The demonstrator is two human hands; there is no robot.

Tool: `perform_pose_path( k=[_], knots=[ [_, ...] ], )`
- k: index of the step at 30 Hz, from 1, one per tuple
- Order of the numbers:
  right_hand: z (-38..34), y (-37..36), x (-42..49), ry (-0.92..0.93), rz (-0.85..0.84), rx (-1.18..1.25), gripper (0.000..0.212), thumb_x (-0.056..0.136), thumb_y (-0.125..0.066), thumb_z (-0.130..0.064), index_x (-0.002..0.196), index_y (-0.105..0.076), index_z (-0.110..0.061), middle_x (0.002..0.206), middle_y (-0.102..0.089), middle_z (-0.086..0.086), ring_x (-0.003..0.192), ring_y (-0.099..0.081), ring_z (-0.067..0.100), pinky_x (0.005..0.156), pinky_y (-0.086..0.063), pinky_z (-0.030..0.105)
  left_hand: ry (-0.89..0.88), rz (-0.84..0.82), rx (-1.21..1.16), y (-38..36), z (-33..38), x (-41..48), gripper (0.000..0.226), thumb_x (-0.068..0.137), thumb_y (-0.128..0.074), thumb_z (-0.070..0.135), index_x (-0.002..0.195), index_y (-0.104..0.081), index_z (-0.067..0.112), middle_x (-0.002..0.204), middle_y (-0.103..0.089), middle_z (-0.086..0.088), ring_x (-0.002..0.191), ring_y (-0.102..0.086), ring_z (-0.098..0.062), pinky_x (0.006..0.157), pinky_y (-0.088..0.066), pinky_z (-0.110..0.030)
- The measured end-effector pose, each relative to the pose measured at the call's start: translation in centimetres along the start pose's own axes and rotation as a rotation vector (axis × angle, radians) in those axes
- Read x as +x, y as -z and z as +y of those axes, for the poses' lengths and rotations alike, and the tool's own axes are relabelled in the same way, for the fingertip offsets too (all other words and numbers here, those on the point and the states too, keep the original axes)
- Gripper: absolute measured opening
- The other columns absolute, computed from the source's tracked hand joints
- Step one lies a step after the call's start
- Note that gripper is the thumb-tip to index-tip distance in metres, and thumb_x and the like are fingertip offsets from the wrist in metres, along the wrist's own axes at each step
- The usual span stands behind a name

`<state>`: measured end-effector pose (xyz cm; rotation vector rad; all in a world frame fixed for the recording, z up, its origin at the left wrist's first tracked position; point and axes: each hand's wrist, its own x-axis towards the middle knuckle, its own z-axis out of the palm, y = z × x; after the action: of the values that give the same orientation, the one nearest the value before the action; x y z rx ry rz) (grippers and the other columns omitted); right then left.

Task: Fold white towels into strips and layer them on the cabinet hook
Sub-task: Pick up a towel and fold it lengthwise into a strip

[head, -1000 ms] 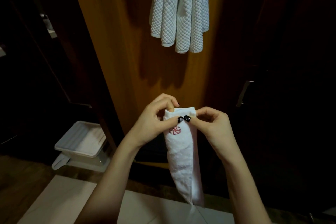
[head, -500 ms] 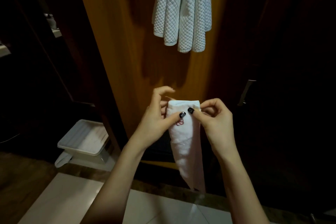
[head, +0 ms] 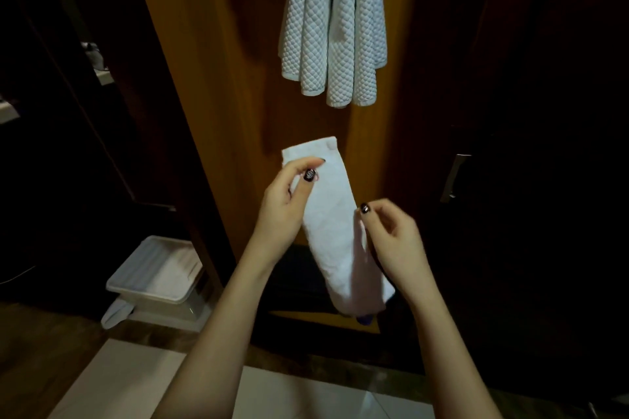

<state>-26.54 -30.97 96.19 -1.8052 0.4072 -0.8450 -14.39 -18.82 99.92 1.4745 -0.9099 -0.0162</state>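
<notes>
— How many towels do you count?
— One folded white towel (head: 332,224), pinched near its top by my left hand (head: 286,204); my right hand (head: 391,241), fingers loosely curled, touches its edge. Quilted towels (head: 333,27) hang on the wooden cabinet door (head: 218,85).
— The room?
— Dim; one plastic bin (head: 153,272) on the floor.

You face an orange-brown wooden cabinet panel (head: 218,85), lit warmly against a dim room. To its right stands a dark door with a silver metal bar handle (head: 454,177). Left of the panel, dark shelving (head: 51,112) recedes into shadow. Below and left of it, a white lidded plastic bin (head: 156,270) sits on brown wood flooring (head: 37,347) that borders pale glossy tile (head: 112,381).
</notes>
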Motion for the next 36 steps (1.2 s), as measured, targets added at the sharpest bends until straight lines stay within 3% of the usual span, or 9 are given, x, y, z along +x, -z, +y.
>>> perform_pose_path(
  k=[3, 7, 10, 12, 14, 21, 27, 31, 36],
  knots=[
    [0.7, 0.0, -0.5, -0.039, -0.102, -0.063, 0.009, 0.094, -0.062, -0.021, 0.088, -0.068, -0.020, 0.081, -0.066, -0.006, 0.078, -0.063, 0.019, 0.067, -0.048, 0.030, -0.018, 0.003, 0.020, 0.0, 0.3, 1.8, 0.021, 0.103, -0.045, 0.017, 0.113, -0.060, 0.028, 0.117, -0.060, 0.011, 0.107, -0.055, 0.004, 0.090, -0.043, -0.012],
    [1.4, 0.1, -0.5, -0.080, -0.182, -0.111, 0.010, 0.084, -0.074, -0.023, 0.091, -0.069, -0.018, 0.086, -0.067, -0.012, 0.085, -0.060, 0.000, 0.074, -0.045, 0.017, -0.024, 0.060, 0.016, -0.3, 0.2, 3.2, 0.021, 0.102, -0.046, 0.014, 0.119, -0.058, 0.019, 0.118, -0.057, 0.013, 0.106, -0.053, 0.012, 0.086, -0.042, -0.006],
    [2.6, -0.2, -0.7, -0.154, -0.211, -0.356, 0.026, 0.083, -0.074, -0.024, 0.081, -0.062, -0.002, 0.085, -0.059, 0.006, 0.081, -0.054, 0.016, 0.069, -0.039, 0.030, 0.043, 0.106, -0.088, -0.1, -0.5, 3.8, 0.022, 0.102, -0.045, 0.012, 0.121, -0.055, 0.017, 0.115, -0.056, 0.014, 0.096, -0.057, 0.017, 0.074, -0.046, -0.006],
    [3.5, -0.6, -1.3, -0.168, -0.165, -0.439, 0.032, 0.085, -0.070, -0.018, 0.069, -0.050, 0.000, 0.076, -0.048, 0.007, 0.073, -0.046, 0.019, 0.059, -0.031, 0.027, 0.088, 0.153, -0.152, 0.1, -1.1, 4.4, 0.022, 0.102, -0.046, 0.011, 0.122, -0.053, 0.019, 0.114, -0.057, 0.011, 0.094, -0.062, 0.011, 0.070, -0.049, -0.009],
    [4.0, -0.5, -1.8, -0.144, -0.096, -0.444, 0.024, 0.087, -0.067, -0.014, 0.070, -0.054, -0.004, 0.075, -0.047, 0.000, 0.071, -0.047, 0.017, 0.059, -0.033, 0.021, 0.140, 0.208, -0.188, 0.4, -1.9, 5.0, 0.023, 0.102, -0.047, 0.012, 0.122, -0.053, 0.022, 0.116, -0.058, 0.005, 0.095, -0.064, 0.001, 0.068, -0.050, -0.012],
    [4.5, 1.8, -2.0, -0.023, 0.016, -0.351, 0.027, 0.095, -0.059, -0.017, 0.071, -0.055, -0.006, 0.072, -0.052, 0.002, 0.067, -0.048, 0.011, 0.058, -0.033, 0.021, 0.299, 0.307, -0.136, 1.2, -6.2, 4.8, 0.034, 0.102, -0.047, 0.017, 0.137, -0.047, 0.018, 0.115, -0.052, 0.009, 0.097, -0.057, -0.001, 0.064, -0.049, -0.007],
    [5.1, 2.4, -2.6, -0.022, 0.049, -0.170, 0.035, 0.096, -0.058, -0.014, 0.063, -0.045, -0.017, 0.057, -0.044, -0.008, 0.053, -0.040, 0.004, 0.049, -0.027, 0.015, 0.389, 0.274, -0.135, 1.4, -8.7, 4.4, 0.026, 0.102, -0.048, 0.021, 0.128, -0.051, 0.023, 0.109, -0.052, 0.014, 0.095, -0.057, -0.003, 0.058, -0.046, -0.005],
    [5.5, 2.9, -1.8, -0.091, 0.100, -0.104, 0.036, 0.090, -0.065, -0.012, 0.061, -0.045, -0.013, 0.055, -0.043, -0.008, 0.054, -0.040, 0.003, 0.051, -0.029, 0.018, 0.440, 0.281, -0.251, 1.4, -9.4, 4.1, 0.026, 0.101, -0.049, 0.018, 0.127, -0.054, 0.022, 0.109, -0.053, 0.013, 0.087, -0.062, 0.001, 0.061, -0.049, -0.010],
    [5.3, 3.4, -1.4, -0.261, 0.021, 0.168, 0.011, 0.088, -0.068, -0.005, 0.088, -0.057, -0.006, 0.058, -0.052, 0.005, 0.051, -0.045, 0.010, 0.046, -0.031, 0.022, 0.411, 0.247, -0.333, 1.4, -9.3, 4.2, 0.034, 0.096, -0.055, 0.005, 0.126, -0.053, 0.021, 0.114, -0.056, 0.004, 0.099, -0.062, -0.009, 0.067, -0.053, -0.015]
  ],
)
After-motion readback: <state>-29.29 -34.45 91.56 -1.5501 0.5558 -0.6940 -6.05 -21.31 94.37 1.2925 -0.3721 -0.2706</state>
